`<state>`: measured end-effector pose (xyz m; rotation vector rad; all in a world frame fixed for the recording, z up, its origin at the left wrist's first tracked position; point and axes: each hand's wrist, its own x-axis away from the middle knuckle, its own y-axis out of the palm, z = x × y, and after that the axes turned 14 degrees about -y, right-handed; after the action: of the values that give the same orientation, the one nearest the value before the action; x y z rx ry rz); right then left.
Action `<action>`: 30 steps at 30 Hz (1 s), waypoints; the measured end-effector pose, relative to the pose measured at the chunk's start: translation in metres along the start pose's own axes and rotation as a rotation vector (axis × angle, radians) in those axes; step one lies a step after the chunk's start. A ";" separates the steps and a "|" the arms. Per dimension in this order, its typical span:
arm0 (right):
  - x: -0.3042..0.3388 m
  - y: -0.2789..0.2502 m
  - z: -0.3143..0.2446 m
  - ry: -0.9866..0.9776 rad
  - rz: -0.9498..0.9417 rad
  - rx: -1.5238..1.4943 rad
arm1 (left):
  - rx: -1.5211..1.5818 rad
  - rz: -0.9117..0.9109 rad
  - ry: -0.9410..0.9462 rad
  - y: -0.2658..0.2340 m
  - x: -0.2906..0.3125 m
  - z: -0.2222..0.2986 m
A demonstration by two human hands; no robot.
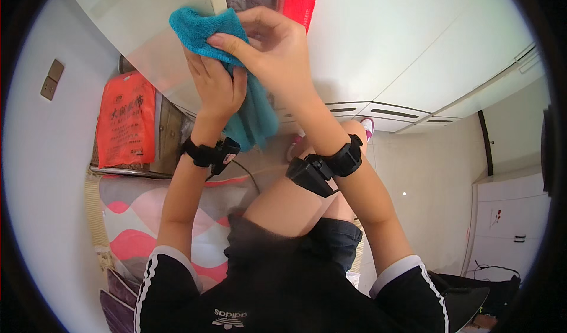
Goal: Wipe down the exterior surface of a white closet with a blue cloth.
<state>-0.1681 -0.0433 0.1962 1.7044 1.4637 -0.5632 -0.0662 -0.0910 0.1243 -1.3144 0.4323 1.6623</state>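
Observation:
A teal terry cloth [204, 29] is up in front of me, its top bunched between my two hands and its lower part hanging past my left wrist. My right hand [271, 46] pinches the cloth's upper edge, thumb lying on top of the fabric and fingers curled behind it. Below that, my left hand [215, 88] is closed on the cloth from underneath; the cloth hides its fingertips. Each forearm wears a black strap with a small black device, one at my left wrist [207, 153] and one on my right forearm [325, 167].
White cabinet doors [378, 43] stand ahead, with a red item [301, 2] at the top. A red plastic bag [127, 120] lies on a small table at left. Pink-and-grey bedding [139, 215] is beside my legs. A low white cabinet [508, 215] stands at right on the tiled floor.

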 end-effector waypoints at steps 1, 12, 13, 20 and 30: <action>0.002 -0.001 0.001 0.004 -0.005 -0.015 | -0.001 -0.001 0.000 0.000 0.001 0.001; 0.023 -0.020 0.011 0.061 -0.138 0.207 | -0.012 0.003 0.015 0.016 0.045 -0.015; 0.027 -0.022 0.011 0.094 -0.131 0.204 | -0.013 0.006 0.015 0.018 0.052 -0.018; 0.057 -0.034 0.030 0.165 -0.146 0.342 | -0.037 -0.104 -0.008 0.031 0.107 -0.047; 0.068 -0.045 0.045 0.199 -0.161 0.304 | -0.096 -0.149 0.008 0.048 0.143 -0.069</action>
<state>-0.1878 -0.0379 0.1055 1.9319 1.7382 -0.7515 -0.0648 -0.1018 -0.0411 -1.3893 0.2552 1.5700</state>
